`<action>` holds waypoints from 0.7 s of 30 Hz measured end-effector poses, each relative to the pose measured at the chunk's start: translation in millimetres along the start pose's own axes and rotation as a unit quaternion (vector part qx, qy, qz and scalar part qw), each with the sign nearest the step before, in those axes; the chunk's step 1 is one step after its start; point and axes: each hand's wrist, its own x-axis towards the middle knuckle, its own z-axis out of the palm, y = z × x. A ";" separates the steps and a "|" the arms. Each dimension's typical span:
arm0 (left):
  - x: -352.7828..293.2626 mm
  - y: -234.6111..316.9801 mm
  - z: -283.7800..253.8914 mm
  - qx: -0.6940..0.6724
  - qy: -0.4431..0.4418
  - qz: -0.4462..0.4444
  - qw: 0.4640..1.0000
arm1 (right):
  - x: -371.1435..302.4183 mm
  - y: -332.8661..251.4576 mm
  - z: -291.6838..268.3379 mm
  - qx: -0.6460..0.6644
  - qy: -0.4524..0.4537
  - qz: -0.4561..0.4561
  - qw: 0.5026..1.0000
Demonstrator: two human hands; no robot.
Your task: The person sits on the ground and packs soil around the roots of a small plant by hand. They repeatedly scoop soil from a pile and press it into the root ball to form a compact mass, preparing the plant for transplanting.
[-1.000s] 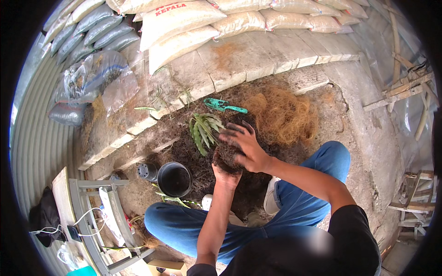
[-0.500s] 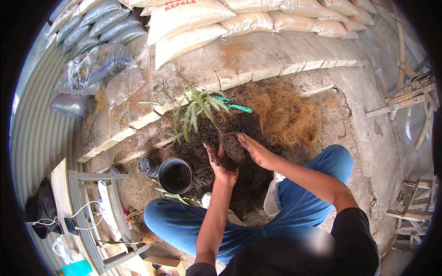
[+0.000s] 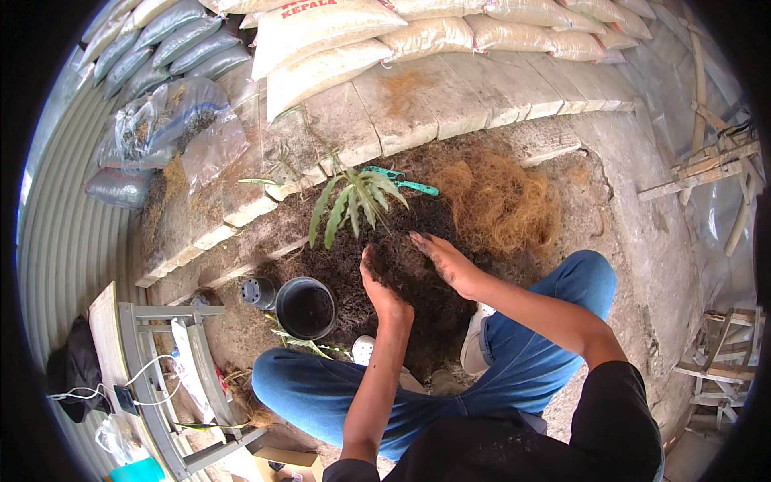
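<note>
A potted-type plant with long, narrow green leaves [image 3: 353,201] leans toward the far left over the dark soil. Its soil-covered root ball [image 3: 400,261] is between my two hands and blends into the heap behind it, so its lower edge is hard to make out. My left hand [image 3: 385,291] cups the ball from the left and below, fingers pointing away from me. From the right, my right hand [image 3: 443,262] lies along it with fingers extended. Dirt coats both hands.
Left of the soil stand a black pot [image 3: 306,308] and a smaller dark pot [image 3: 259,292]. A turquoise hand fork [image 3: 418,187] and a pile of brown coconut fibre [image 3: 502,205] lie beyond. Filled sacks [image 3: 426,40] line the back; a grey bench [image 3: 173,310] stands left.
The plant has come down and its leaves have swung slightly right. My hands have shifted a little, and the root ball now shows less distinctly against the soil.
</note>
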 end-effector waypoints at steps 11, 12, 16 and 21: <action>17.7 -3.4 -25.8 -0.223 -0.232 -0.114 0.940 | -30.3 -30.5 31.3 -0.629 0.094 -0.295 0.713; 16.0 -3.0 -22.5 -0.223 -0.211 -0.120 0.944 | -30.9 -31.1 30.5 -0.638 0.120 -0.347 0.677; 4.8 -0.5 -15.4 -0.196 -0.154 -0.136 0.959 | -17.3 -28.6 14.3 -0.588 0.014 -0.408 0.699; -5.4 -7.3 -8.9 -0.169 -0.117 -0.180 0.962 | -0.6 3.8 -2.6 -0.550 -0.020 -0.455 0.700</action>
